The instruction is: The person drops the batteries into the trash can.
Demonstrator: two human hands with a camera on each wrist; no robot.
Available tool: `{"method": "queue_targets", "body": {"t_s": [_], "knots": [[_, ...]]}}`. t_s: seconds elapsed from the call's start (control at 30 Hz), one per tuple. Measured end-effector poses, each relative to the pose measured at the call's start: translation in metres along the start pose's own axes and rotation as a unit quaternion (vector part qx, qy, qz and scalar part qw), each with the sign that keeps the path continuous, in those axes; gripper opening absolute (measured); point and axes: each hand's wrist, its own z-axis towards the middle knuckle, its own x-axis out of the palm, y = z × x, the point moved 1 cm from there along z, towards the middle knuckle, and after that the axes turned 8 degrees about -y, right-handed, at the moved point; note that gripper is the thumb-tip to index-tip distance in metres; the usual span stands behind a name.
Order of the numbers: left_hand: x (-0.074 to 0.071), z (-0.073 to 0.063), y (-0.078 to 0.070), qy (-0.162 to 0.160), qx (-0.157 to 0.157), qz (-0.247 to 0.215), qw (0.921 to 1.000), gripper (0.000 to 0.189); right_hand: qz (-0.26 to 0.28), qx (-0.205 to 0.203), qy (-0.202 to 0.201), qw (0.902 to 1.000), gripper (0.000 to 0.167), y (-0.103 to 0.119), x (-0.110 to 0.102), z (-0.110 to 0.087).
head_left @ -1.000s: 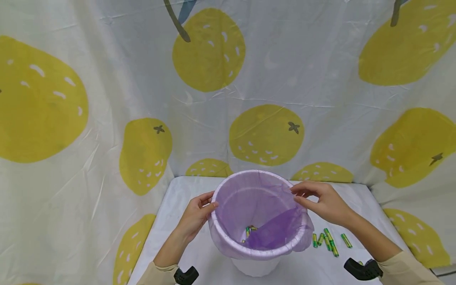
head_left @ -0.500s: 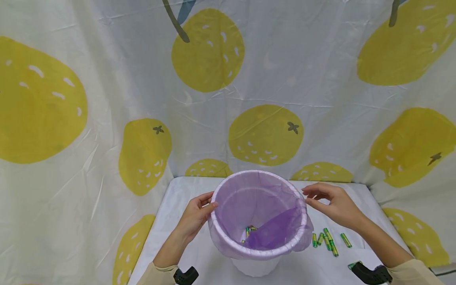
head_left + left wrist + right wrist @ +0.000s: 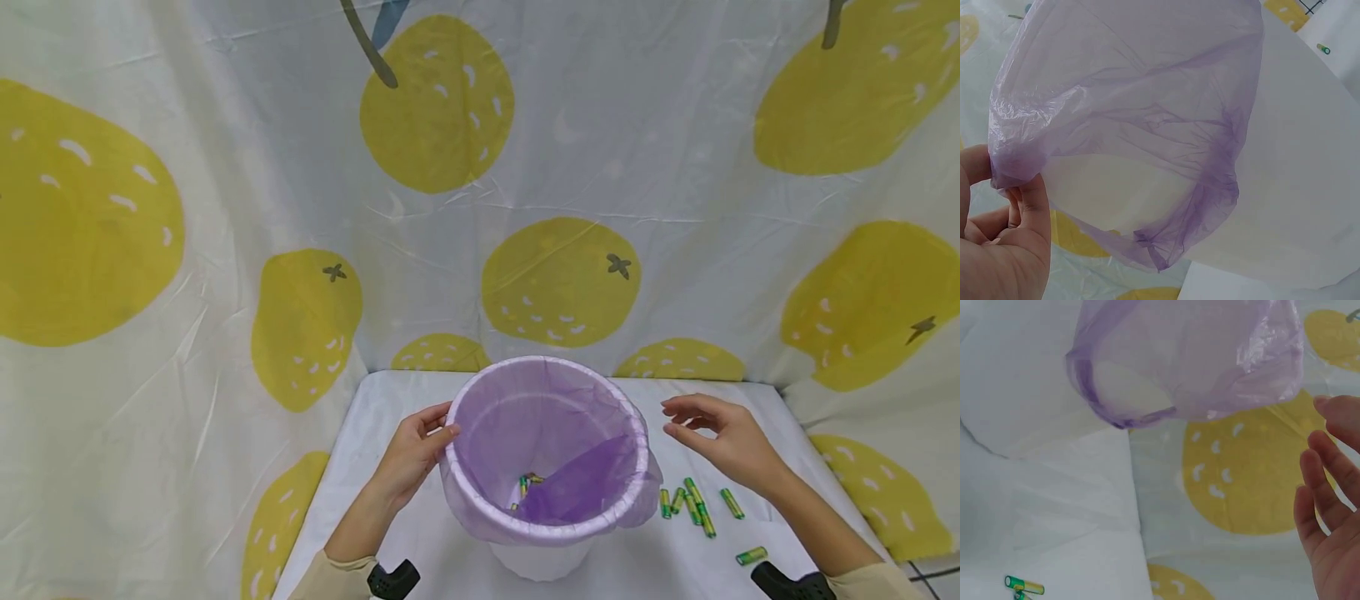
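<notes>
A white trash bin (image 3: 542, 560) stands on the table, lined with a thin purple trash bag (image 3: 525, 417) folded down over its rim. My left hand (image 3: 408, 454) pinches the bag-covered rim at its left side, thumb inside and fingers outside; the left wrist view shows the purple film (image 3: 1147, 94) between thumb and fingers. To the right of the bin, my right hand (image 3: 723, 437) is in the air with relaxed fingers and nothing in them, apart from the bag in the right wrist view. A few green-and-yellow batteries (image 3: 523, 486) lie at the bottom inside the bag.
Several green-and-yellow batteries (image 3: 693, 500) lie grouped on the white table (image 3: 630, 575) right of the bin. A single battery (image 3: 752, 556) is nearer the front, by the right wrist. A curtain (image 3: 420, 275) with yellow fruit prints surrounds the table.
My right hand has let go of the bag at the bin's right rim and moved away to the right. The left hand has kept its hold, and the bin stands in place.
</notes>
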Motion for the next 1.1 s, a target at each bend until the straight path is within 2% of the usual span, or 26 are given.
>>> {"method": "queue_targets", "body": {"t_s": [0.13,0.33,0.53,0.93,1.1], "knots": [[0.000,0.000,0.000,-0.003,-0.003,0.001,1.0000,0.051,-0.010,0.024,-0.010,0.9996,0.030,-0.008,-0.003,-0.008],[0.000,0.000,0.002,-0.014,-0.006,-0.002,0.9999,0.049,-0.024,0.037,-0.023,0.9988,0.030,-0.021,-0.005,-0.021],[0.000,0.001,0.003,-0.011,-0.002,-0.004,0.9999,0.050,-0.047,0.068,-0.047,0.9954,0.031,-0.036,-0.009,-0.039],[0.001,0.002,0.002,-0.008,-0.006,0.000,0.9999,0.052,-0.095,0.128,-0.101,0.9820,0.025,-0.070,-0.014,-0.089],[0.000,0.001,0.002,-0.006,-0.005,-0.005,1.0000,0.052,-0.113,0.170,-0.113,0.9725,0.027,-0.082,-0.013,-0.105]]}}
